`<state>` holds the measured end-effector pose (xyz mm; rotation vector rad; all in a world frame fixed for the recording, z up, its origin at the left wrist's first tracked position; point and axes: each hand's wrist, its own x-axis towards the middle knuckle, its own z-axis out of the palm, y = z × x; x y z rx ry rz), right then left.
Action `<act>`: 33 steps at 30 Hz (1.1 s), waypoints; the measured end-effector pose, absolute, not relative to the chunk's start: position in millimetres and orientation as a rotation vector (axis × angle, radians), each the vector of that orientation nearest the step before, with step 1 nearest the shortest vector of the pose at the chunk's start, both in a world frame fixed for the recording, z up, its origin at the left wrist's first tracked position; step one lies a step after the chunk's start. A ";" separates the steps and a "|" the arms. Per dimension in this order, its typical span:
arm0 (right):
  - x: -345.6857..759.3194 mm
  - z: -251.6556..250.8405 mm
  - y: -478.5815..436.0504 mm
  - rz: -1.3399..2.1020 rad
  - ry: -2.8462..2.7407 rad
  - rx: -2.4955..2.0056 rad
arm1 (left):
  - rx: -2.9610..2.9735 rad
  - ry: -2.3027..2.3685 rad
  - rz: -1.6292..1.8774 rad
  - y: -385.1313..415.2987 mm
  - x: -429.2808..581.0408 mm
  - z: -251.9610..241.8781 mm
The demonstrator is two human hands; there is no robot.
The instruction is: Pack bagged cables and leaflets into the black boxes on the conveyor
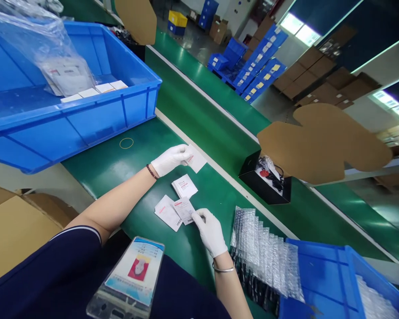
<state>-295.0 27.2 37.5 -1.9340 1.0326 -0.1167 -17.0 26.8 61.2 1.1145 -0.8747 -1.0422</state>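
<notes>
Badge (138, 271) foremost, left grip (170, 161) tight on farther card (198, 162), right grip (212, 234) tight on nearer card (183, 209), bubble-wrap pouches (264, 253) alongside.

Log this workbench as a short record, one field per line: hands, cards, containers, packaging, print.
Left hand: white-gloved, pinching a white printed card
Right hand: white-gloved, holding the corner of a second card
Loose cards: card stack; fanned cards partly covered by the second card
Surface: green tabletop
Upper-left container: blue plastic bin with a clear plastic bag
Lower-right container: another blue bin
Packaging: overlapping row of bubble-wrap pouches beside that bin
Print on cards: mostly too small to read
</notes>
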 end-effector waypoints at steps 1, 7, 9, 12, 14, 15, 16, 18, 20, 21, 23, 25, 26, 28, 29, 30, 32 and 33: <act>-298.6 41.4 26.2 -0.154 1.064 -1.967 | 1.084 -0.932 -1.073 29.7 -19.0 67.0; -299.8 79.2 22.9 -0.365 1.228 -2.300 | 1.048 -1.369 -1.407 47.8 -53.4 93.5; -302.5 90.4 16.0 -0.349 1.194 -2.401 | 1.160 -1.305 -1.452 46.8 -65.0 89.6; -326.8 96.7 -2.1 -0.296 1.351 -2.456 | 1.234 -1.138 -1.297 39.0 -71.0 77.7; -351.6 92.9 -14.8 -0.210 1.694 -2.515 | 1.194 -1.010 -1.183 32.3 -67.0 68.9; -363.1 89.2 -19.8 -0.153 1.868 -2.555 | 1.170 -0.954 -1.160 29.0 -63.6 64.4; -372.3 84.8 -23.4 -0.100 1.993 -2.600 | 1.153 -0.913 -1.144 25.8 -59.8 59.5; -381.2 74.9 -25.9 -0.046 2.028 -2.706 | 1.161 -0.880 -1.075 19.8 -51.9 48.8; -377.6 65.8 -24.1 -0.014 1.873 -2.764 | 1.221 -0.867 -0.943 14.3 -43.6 37.2; -372.7 62.2 -22.8 0.020 1.805 -2.734 | 1.274 -0.862 -0.856 11.9 -39.1 31.6; -361.3 57.5 -22.0 0.102 1.754 -2.571 | 1.424 -0.888 -0.656 8.7 -30.0 21.2; -352.8 55.8 -26.4 0.193 1.781 -2.389 | 1.589 -0.981 -0.491 7.5 -22.2 12.0; -350.7 55.9 -30.7 0.246 1.792 -2.333 | 1.649 -1.062 -0.450 7.3 -19.4 7.7; -350.6 57.6 -42.1 0.387 1.771 -2.304 | 1.694 -1.251 -0.447 6.9 -15.8 -0.5; -352.0 59.5 -48.2 0.450 1.735 -2.311 | 1.689 -1.334 -0.464 6.6 -15.0 -4.0; -353.8 62.2 -54.0 0.490 1.681 -2.323 | 1.682 -1.403 -0.479 6.4 -14.7 -6.5; -357.3 70.6 -63.3 0.473 1.541 -2.329 | 1.674 -1.453 -0.493 7.0 -15.1 -7.1; -358.4 76.0 -66.6 0.430 1.461 -2.317 | 1.665 -1.437 -0.502 8.2 -15.6 -4.8</act>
